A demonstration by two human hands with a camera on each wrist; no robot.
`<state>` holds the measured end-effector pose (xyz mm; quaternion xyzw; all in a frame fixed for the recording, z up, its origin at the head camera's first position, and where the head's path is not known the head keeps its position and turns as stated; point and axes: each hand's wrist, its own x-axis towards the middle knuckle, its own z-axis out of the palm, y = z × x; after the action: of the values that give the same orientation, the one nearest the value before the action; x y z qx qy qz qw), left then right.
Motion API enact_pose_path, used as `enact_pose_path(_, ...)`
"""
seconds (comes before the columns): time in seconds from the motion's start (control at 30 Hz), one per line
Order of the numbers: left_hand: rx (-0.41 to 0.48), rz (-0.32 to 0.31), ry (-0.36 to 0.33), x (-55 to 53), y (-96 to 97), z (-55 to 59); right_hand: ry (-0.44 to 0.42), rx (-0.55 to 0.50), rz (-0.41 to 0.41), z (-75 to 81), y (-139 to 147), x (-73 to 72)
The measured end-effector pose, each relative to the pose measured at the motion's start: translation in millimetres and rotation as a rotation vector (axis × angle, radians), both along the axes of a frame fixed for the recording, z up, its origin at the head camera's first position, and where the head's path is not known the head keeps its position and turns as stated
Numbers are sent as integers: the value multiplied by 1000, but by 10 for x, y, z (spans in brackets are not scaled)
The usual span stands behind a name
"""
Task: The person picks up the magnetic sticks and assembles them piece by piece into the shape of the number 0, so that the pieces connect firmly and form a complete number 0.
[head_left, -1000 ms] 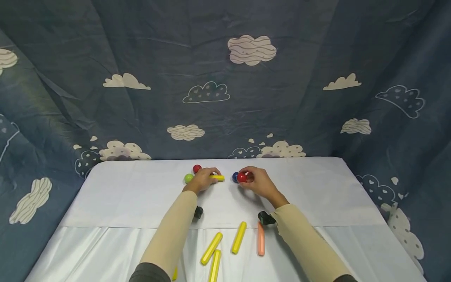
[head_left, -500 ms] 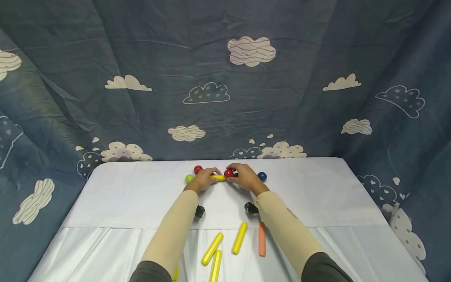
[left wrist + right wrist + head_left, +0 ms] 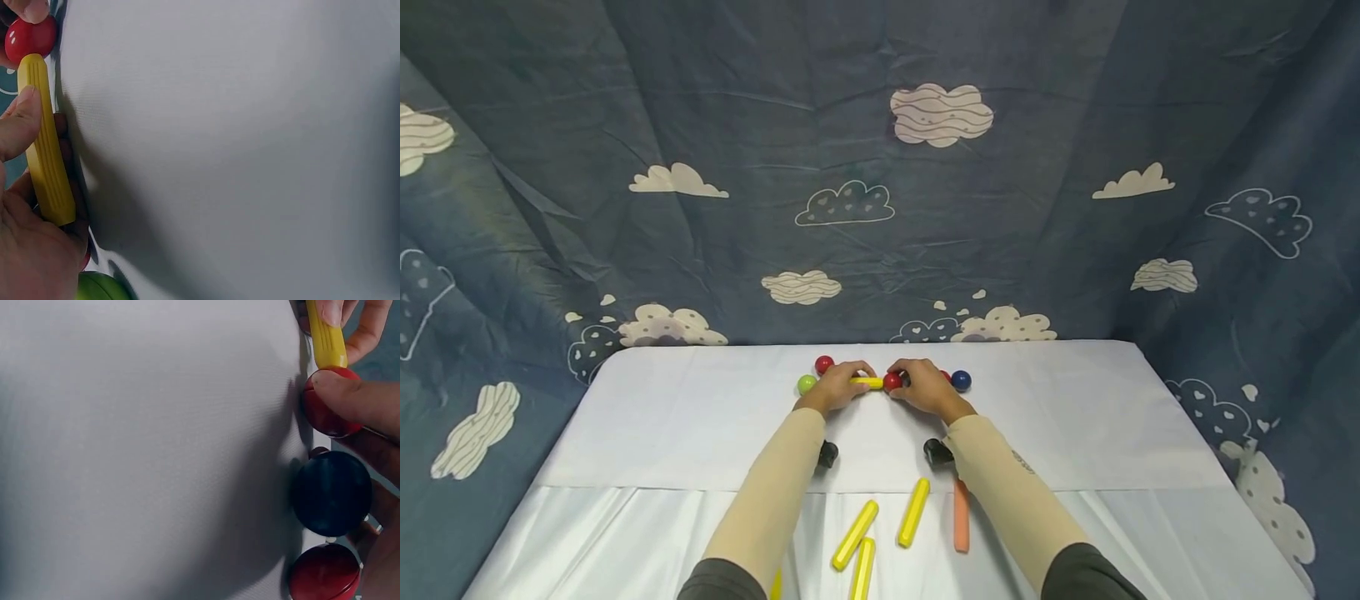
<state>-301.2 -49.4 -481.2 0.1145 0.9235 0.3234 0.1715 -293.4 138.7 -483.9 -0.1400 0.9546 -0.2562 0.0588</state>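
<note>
Yellow stick [image 3: 47, 150] is in the left hand [image 3: 833, 388], near the back of the white tabletop [image 3: 700, 433]. Its grip pinches the stick with thumb and fingers. The right hand [image 3: 927, 389] has its grip on a red ball [image 3: 892, 382], which touches the stick's end. A blue ball [image 3: 961, 381] and second red ball [image 3: 325, 575] are beside the right hand. A green ball [image 3: 807, 383] is by the left hand.

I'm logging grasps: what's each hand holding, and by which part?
Left hand: the yellow stick, thumb near the end meeting a red ball. Right hand: that red ball, thumb on its near side. Whether it also holds the dark ball is unclear.
</note>
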Motion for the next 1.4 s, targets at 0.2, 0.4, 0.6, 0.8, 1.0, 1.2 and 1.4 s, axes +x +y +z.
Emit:
enact_pose_path(0.2, -9, -30, -1, 12, -29, 58, -3, 23, -17, -12, -21, 14)
enact_pose_path(0.4, -5, -118, 37, -17, -28, 235, 16, 51, -23, 14, -6, -2)
enact_pose_path(0.6, -7, -105, 75, -52, -94, 357, 9, 81, -34, 31, 14, -14)
enact_pose_path(0.8, -47, -3, 151, -69, -320, 334, -51, 60, -88, 37, -19, -5)
enact_pose_path(1.0, -145, -6, 195, -62, -477, 177, -54, 50, -96, 16, -38, 9)
enact_pose_path(1.2, -227, 5, 174, -49, -501, 90, -78, 42, -97, -4, -44, 9)
enact_pose_path(1.4, -213, 14, 176, -85, -497, 75, -47, 53, -101, 6, -38, -20)
